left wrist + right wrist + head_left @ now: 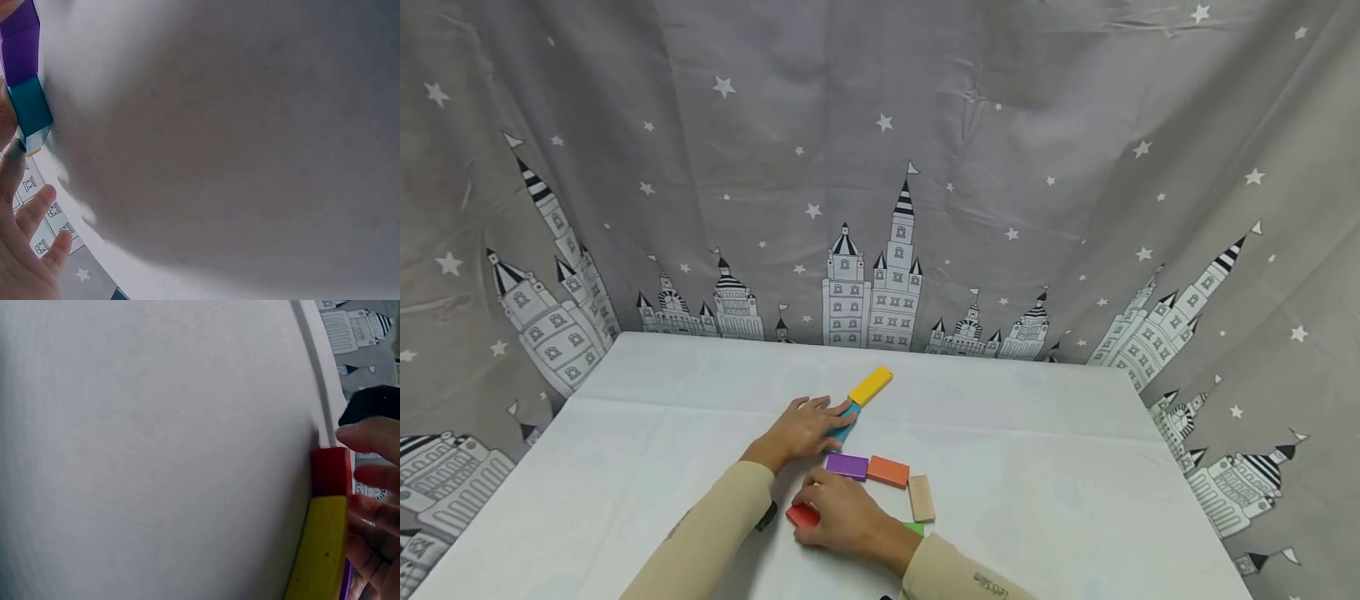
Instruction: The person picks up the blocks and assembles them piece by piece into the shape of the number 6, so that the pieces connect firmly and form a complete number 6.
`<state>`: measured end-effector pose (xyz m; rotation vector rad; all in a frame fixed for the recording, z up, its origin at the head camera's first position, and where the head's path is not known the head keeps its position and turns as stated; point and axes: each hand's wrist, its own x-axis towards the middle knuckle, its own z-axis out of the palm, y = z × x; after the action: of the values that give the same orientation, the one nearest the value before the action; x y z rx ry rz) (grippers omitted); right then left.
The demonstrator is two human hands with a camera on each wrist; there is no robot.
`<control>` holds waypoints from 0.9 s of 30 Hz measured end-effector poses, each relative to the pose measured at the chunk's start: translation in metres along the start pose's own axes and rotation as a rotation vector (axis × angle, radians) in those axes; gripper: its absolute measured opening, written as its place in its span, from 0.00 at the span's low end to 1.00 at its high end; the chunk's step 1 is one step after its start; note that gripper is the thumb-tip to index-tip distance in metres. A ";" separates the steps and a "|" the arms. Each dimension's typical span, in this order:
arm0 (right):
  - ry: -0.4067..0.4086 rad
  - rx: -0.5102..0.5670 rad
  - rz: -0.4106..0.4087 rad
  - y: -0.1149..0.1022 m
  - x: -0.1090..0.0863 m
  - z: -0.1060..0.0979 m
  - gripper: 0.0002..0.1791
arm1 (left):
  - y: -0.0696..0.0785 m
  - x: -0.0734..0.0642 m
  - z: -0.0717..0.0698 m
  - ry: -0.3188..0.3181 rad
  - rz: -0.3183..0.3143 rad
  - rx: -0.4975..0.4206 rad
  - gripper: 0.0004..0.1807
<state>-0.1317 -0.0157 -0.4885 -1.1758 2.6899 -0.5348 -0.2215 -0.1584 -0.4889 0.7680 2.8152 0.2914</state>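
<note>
My left hand (801, 432) pinches a blue block (846, 423) between thumb and index finger. Its other fingers are spread, as the left wrist view shows near the teal-looking block (31, 105). A yellow block (871, 385) touches the far end of the blue one. My right hand (842, 512) holds a red block (803, 516) by its ends. In the right wrist view the red block (330, 472) meets a second yellow block (320, 550), which the hand hides from the head view. A purple block (847, 467) lies between the two hands.
An orange block (888, 472) adjoins the purple one. Beyond it, a bare wooden block (921, 498) and a partly hidden green block (914, 528) continue the curve. All lie on a white-covered table (1037, 467), backed by a grey castle-print curtain (1000, 125).
</note>
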 end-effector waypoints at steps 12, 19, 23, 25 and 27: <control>-0.009 -0.012 -0.021 0.003 0.001 0.000 0.16 | 0.000 0.001 0.000 0.006 0.001 0.001 0.34; -0.016 -0.008 -0.012 0.003 0.001 -0.001 0.16 | -0.001 0.001 0.001 0.001 0.004 0.002 0.34; -0.018 0.006 -0.002 0.005 0.000 -0.004 0.16 | -0.001 0.001 0.001 0.000 0.008 0.005 0.34; -0.017 0.023 0.003 0.007 -0.002 -0.006 0.16 | -0.001 0.001 0.000 0.006 0.014 0.009 0.34; -0.013 0.045 0.005 0.011 -0.005 -0.010 0.16 | -0.001 0.000 0.000 0.011 0.020 0.013 0.34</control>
<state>-0.1384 -0.0031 -0.4836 -1.1573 2.6547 -0.5819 -0.2222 -0.1588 -0.4891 0.8005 2.8241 0.2815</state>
